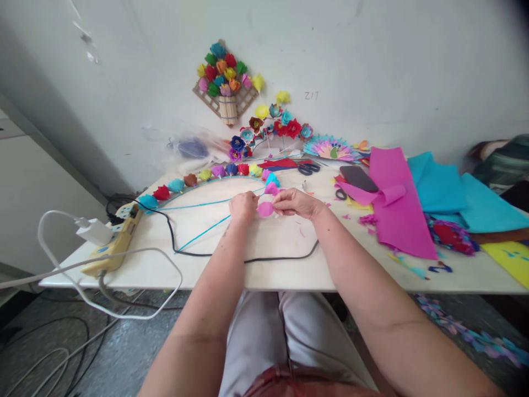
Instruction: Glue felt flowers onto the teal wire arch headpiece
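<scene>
Near the middle of the table, my left hand (243,207) is closed around a thin blue stem (204,234), which slants down to the left. A pink paper flower (271,189) stands just beyond those fingers, apparently at the stem's upper end. My right hand (295,202) pinches a round pink paper petal (265,209) by its right edge, just below the flower. Behind both hands, an arc of colourful paper flowers (218,171) runs along a blue curved frame (194,205). Small pink paper scraps (301,227) lie near my right wrist.
A yellow power strip (111,248) with a white charger (95,231) sits at the left; a black cable (206,255) crosses the table under my forearms. Scissors (309,167), a phone (359,179), pink sheets (403,204) and blue sheets (491,204) lie behind and right.
</scene>
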Demonstrator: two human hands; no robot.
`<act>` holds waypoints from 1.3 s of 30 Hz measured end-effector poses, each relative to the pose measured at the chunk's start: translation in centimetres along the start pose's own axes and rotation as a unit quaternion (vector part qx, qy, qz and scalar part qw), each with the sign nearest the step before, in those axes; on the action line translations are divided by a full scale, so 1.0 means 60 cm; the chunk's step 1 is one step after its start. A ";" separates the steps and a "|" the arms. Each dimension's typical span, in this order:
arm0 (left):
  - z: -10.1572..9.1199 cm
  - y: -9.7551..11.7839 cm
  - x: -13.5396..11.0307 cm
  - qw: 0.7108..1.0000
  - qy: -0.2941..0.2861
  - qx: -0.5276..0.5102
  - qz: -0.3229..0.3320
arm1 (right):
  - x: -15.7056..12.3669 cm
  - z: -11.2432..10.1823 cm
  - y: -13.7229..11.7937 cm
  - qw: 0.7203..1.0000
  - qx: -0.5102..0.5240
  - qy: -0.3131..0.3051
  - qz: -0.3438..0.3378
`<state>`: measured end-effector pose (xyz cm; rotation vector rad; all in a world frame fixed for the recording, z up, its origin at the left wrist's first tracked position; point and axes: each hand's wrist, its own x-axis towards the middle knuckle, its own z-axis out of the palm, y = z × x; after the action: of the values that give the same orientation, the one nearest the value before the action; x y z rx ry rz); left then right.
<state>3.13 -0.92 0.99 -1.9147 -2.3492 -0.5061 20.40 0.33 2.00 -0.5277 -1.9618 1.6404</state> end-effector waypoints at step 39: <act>0.010 0.005 -0.004 0.997 0.005 0.010 0.075 | 0.020 -0.052 0.039 0.810 -0.484 0.322 0.075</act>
<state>3.58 -0.94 0.39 -2.0542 -2.1731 -0.4769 21.33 3.91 0.27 -1.4147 -2.0687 0.2555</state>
